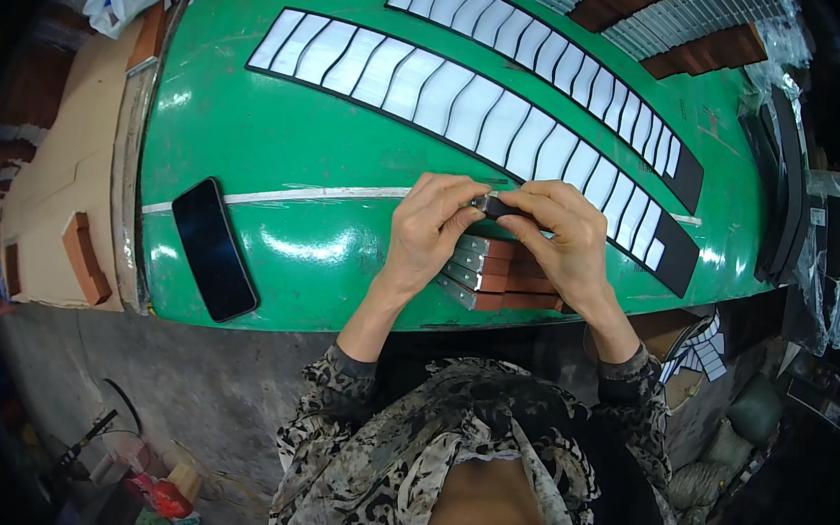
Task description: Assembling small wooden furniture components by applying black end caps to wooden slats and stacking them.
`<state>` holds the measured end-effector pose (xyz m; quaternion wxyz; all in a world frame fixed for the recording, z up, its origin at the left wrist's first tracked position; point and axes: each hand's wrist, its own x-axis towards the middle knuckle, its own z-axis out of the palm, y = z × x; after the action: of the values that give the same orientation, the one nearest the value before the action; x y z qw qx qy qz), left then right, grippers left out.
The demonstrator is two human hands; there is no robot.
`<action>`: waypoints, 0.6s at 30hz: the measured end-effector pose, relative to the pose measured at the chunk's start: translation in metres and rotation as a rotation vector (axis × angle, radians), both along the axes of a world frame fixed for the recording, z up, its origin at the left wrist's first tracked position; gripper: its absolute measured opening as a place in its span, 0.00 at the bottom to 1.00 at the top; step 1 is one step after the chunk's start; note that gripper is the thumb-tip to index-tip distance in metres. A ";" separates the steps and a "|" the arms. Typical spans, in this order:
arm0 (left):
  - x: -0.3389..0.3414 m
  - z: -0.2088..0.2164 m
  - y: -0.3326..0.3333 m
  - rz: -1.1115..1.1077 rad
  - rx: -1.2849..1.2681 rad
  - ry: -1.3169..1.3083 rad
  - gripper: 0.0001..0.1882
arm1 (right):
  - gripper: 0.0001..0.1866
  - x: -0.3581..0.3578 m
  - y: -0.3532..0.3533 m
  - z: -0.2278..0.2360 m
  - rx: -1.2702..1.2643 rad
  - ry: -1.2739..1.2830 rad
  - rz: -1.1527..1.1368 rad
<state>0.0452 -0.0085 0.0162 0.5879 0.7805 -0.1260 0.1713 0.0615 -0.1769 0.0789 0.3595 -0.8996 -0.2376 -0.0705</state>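
My left hand [431,226] and my right hand [562,236] meet over the green table. Thumbs and fingertips of both are pinched on a small black piece with a silvery end [490,205], whose exact kind I cannot make out. Just below the hands lies a stack of reddish-brown blocks with metal ends [486,273], partly covered by my right hand. Beyond my fingers a long black strip with white wavy panels [424,85] runs diagonally. Farther off lies a second strip of the same sort [545,55].
A dark phone [214,249] rests on the green tabletop [320,151] at left. Cardboard [72,176] with a brown block [85,258] adjoins it. Rows of metal-and-brown blocks [685,27] line the far edge. Black curved pieces [783,183] stand at right, beside clear plastic wrapping [834,266].
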 end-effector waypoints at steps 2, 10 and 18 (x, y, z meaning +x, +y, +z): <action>0.000 0.000 0.000 0.012 -0.008 -0.014 0.13 | 0.12 0.001 0.000 0.000 -0.006 -0.010 0.001; 0.000 -0.003 0.001 -0.006 0.005 -0.023 0.12 | 0.12 0.002 -0.001 -0.001 -0.042 -0.058 0.015; 0.000 -0.001 0.001 0.008 0.001 -0.028 0.12 | 0.12 0.003 0.001 -0.002 -0.036 -0.051 0.021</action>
<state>0.0447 -0.0076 0.0154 0.5850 0.7788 -0.1314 0.1844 0.0641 -0.1759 0.0772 0.3379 -0.9014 -0.2571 -0.0851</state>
